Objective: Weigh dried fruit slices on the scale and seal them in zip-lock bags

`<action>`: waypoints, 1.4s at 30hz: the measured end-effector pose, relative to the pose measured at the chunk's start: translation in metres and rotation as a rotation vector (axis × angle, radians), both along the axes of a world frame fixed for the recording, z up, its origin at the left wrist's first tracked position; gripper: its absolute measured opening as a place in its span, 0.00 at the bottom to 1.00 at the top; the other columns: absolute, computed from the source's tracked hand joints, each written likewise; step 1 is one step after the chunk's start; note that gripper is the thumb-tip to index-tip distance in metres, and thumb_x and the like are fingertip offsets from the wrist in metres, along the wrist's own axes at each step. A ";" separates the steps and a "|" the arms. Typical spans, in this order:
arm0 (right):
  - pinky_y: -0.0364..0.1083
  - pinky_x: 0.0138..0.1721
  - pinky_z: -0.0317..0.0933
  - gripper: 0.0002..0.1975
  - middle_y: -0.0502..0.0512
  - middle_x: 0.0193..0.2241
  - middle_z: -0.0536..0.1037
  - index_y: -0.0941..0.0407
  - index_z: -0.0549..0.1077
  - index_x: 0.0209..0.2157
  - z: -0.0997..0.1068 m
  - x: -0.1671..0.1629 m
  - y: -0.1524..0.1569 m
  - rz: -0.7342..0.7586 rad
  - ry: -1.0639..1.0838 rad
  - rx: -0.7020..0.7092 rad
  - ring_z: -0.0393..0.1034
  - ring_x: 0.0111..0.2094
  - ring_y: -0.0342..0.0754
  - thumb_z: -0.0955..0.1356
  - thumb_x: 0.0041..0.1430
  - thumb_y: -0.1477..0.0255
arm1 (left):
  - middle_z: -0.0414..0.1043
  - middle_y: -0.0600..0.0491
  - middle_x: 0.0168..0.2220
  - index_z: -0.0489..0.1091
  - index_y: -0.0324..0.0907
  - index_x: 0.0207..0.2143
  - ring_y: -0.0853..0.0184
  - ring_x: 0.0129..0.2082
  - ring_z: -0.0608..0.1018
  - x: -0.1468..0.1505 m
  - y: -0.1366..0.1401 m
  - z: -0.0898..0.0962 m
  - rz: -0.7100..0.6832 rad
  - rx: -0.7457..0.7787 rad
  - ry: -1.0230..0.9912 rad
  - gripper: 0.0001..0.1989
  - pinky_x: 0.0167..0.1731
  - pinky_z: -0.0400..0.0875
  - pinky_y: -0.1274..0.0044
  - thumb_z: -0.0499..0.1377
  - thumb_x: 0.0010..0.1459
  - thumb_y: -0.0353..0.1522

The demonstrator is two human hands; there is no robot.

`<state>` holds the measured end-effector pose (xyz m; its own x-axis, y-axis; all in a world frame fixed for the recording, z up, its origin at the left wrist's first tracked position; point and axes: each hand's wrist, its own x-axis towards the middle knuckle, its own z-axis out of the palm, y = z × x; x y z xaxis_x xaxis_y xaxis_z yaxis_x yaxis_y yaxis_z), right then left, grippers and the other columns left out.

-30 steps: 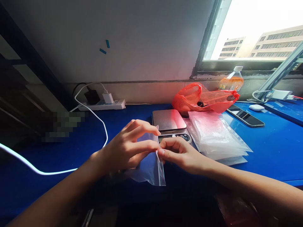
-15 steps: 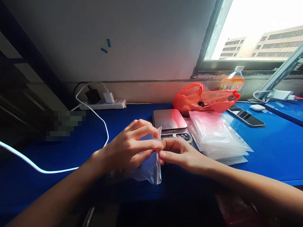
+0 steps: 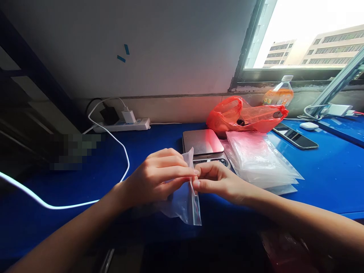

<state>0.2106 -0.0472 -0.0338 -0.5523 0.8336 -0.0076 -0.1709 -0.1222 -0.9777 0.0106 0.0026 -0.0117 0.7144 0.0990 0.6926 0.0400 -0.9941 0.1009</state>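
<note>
A clear zip-lock bag [image 3: 184, 206] hangs between my two hands, just above the front of the blue table, its zip edge facing right. My left hand [image 3: 162, 174] is closed on the bag's upper left side, with the fingers reaching to the zip edge. Thumb and fingertips of my right hand [image 3: 220, 182] pinch that same edge from the right. Behind the hands stands a kitchen scale [image 3: 203, 142] with a steel plate, its button panel partly covered. What the bag contains, if anything, is hidden.
Several clear plastic bags [image 3: 256, 163] lie stacked right of the scale. Behind them are a red plastic bag [image 3: 227, 115], an orange drink bottle [image 3: 281, 94], a phone [image 3: 297, 136] and a white case [image 3: 309, 126]. A power strip [image 3: 139, 124] and white cable [image 3: 125, 151] lie at left.
The bag's lower zip edge has swung a little to the right. My left hand's fingers have straightened and drawn closer together. The right hand keeps its pinch. The view has shifted slightly.
</note>
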 end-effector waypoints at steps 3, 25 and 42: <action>0.43 0.36 0.63 0.20 0.48 0.24 0.72 0.58 0.73 0.25 0.002 -0.001 -0.001 0.000 0.002 0.014 0.66 0.29 0.41 0.75 0.49 0.55 | 0.78 0.52 0.34 0.72 0.42 0.41 0.66 0.36 0.77 -0.003 0.000 0.003 0.007 -0.014 0.080 0.07 0.39 0.74 0.73 0.61 0.60 0.25; 0.39 0.30 0.56 0.14 0.48 0.23 0.72 0.62 0.76 0.27 -0.007 0.007 0.002 0.148 -0.038 0.202 0.62 0.26 0.38 0.72 0.56 0.64 | 0.77 0.49 0.33 0.77 0.40 0.38 0.68 0.34 0.77 -0.002 -0.006 0.003 -0.091 -0.284 0.088 0.06 0.36 0.72 0.78 0.63 0.58 0.26; 0.43 0.41 0.64 0.12 0.52 0.31 0.76 0.60 0.76 0.35 -0.005 0.011 -0.001 0.191 -0.077 0.242 0.70 0.35 0.43 0.69 0.60 0.64 | 0.77 0.50 0.34 0.75 0.42 0.40 0.66 0.34 0.74 -0.006 -0.011 0.013 -0.040 -0.001 0.137 0.10 0.36 0.72 0.72 0.60 0.57 0.24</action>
<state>0.2221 -0.0483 -0.0390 -0.7046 0.6974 0.1307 -0.0920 0.0929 -0.9914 0.0051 -0.0081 0.0010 0.8055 0.0697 0.5885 0.0140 -0.9950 0.0986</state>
